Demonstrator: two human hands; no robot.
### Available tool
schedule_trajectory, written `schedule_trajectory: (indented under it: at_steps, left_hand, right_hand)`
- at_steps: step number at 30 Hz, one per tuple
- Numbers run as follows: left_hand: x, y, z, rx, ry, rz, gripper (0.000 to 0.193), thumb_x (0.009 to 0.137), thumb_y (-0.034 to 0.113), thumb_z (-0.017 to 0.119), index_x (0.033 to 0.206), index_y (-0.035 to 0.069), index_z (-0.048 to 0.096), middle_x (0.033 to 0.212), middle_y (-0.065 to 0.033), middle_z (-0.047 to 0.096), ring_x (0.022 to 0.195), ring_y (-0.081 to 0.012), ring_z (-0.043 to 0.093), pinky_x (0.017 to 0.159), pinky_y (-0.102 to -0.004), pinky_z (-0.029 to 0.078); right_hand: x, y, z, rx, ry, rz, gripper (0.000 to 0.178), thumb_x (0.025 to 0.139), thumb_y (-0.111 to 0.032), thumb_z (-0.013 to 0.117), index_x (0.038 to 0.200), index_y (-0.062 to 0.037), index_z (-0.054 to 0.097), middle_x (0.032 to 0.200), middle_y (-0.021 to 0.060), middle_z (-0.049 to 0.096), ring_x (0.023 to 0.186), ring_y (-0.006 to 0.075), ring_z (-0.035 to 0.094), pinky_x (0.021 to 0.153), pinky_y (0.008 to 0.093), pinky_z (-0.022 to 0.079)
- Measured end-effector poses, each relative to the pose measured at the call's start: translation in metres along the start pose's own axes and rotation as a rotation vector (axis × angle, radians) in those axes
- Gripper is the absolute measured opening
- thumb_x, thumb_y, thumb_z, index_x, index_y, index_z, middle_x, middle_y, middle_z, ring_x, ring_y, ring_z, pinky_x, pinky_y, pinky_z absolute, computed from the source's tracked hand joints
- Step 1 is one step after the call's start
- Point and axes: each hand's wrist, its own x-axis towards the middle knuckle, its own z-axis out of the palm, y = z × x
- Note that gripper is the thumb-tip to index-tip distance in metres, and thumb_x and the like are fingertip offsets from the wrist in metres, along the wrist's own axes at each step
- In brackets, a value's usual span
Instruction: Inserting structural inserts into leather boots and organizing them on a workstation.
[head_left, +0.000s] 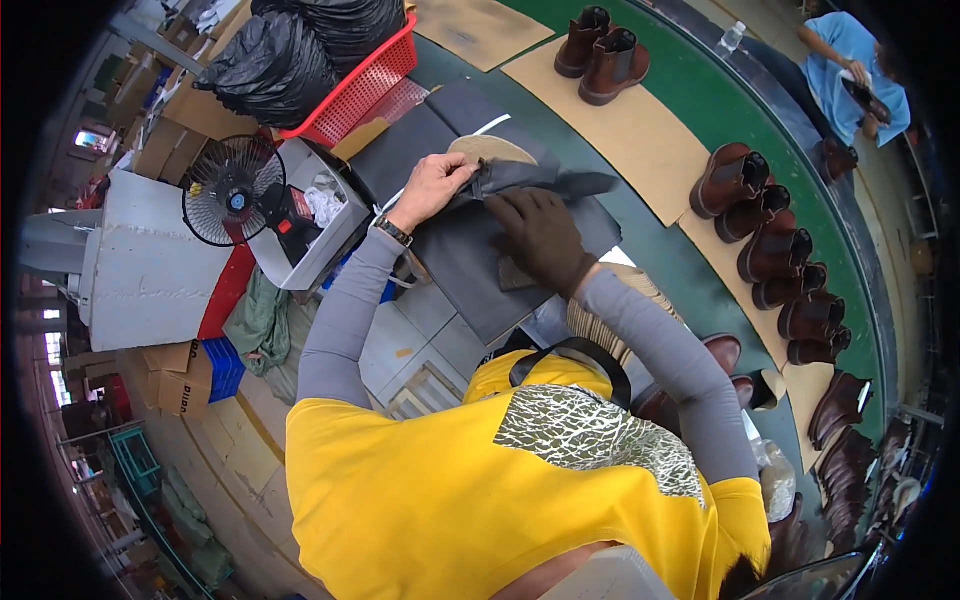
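My left hand (437, 187), bare with a watch at the wrist, has its fingers pinched on something small and dark. A tan, rounded flat piece (497, 149), like an insole, lies just beyond the fingertips. In a dark brown glove, my right hand (543, 238) is close beside it and smeared by motion, so its grip does not show. A blurred dark strip (588, 184) sticks out to the right past the glove. Beneath both hands is a dark grey sheet (465, 275) on the bench; a dark block (514, 274) is partly hidden under the glove.
Brown ankle boots (775, 245) line the cardboard on the green bench at right. A stack of tan pieces (625, 305) is by my right forearm. A fan (237, 200), a grey bin (325, 235) and a red basket (370, 85) stand at left. Someone in blue (855, 75) handles a shoe.
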Motion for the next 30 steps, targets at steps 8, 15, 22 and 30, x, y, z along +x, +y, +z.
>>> schedule_trajectory:
  at_steps: [8, 15, 22, 30]
  left_hand:
    - [-0.015, 0.08, -0.02, 0.373, 0.425, 0.624, 0.027, 0.073, 0.005, 0.065, 0.1, 0.003, 0.059, 0.095, -0.014, 0.061, 0.091, -0.035, 0.057, 0.083, -0.043, 0.046]
    - [-0.017, 0.03, 0.006, 0.507, 0.093, 0.415, 0.027, 0.075, 0.003, 0.063, 0.101, 0.007, 0.054, 0.098, -0.0166, 0.062, 0.074, -0.0386, 0.063, 0.062, -0.046, 0.051]
    - [0.011, 0.089, 0.016, -0.543, -0.193, 0.135, 0.025, 0.081, 0.006, 0.071, 0.103, -0.001, 0.062, 0.091, -0.0038, 0.067, 0.086, -0.0059, 0.057, 0.076, -0.0254, 0.049]
    - [-0.041, 0.191, 0.117, -1.704, -0.531, 0.045, 0.045, 0.081, -0.003, 0.067, 0.124, -0.001, 0.054, 0.118, -0.0068, 0.063, 0.105, -0.0134, 0.06, 0.095, -0.0294, 0.046]
  right_hand:
    - [0.04, 0.036, 0.019, -0.048, -0.146, 0.124, 0.014, 0.078, -0.015, 0.059, 0.09, -0.0091, 0.065, 0.087, 0.0099, 0.06, 0.083, 0.0281, 0.06, 0.071, 0.0416, 0.047]
    - [0.013, 0.022, 0.0, 0.178, -0.06, 0.194, 0.046, 0.078, -0.024, 0.068, 0.117, -0.0048, 0.054, 0.105, 0.0163, 0.06, 0.098, 0.0345, 0.058, 0.083, 0.044, 0.046]
    - [-0.039, -0.042, -0.043, 0.167, 0.055, 0.285, 0.092, 0.077, -0.038, 0.071, 0.142, 0.007, 0.024, 0.146, 0.0312, 0.023, 0.136, 0.0458, 0.023, 0.111, 0.0485, 0.023]
    - [-0.081, -0.014, -0.151, 1.224, 0.581, 0.794, 0.06, 0.091, -0.023, 0.057, 0.14, 0.0028, 0.033, 0.132, 0.0177, 0.051, 0.114, 0.0243, 0.054, 0.094, 0.0363, 0.046]
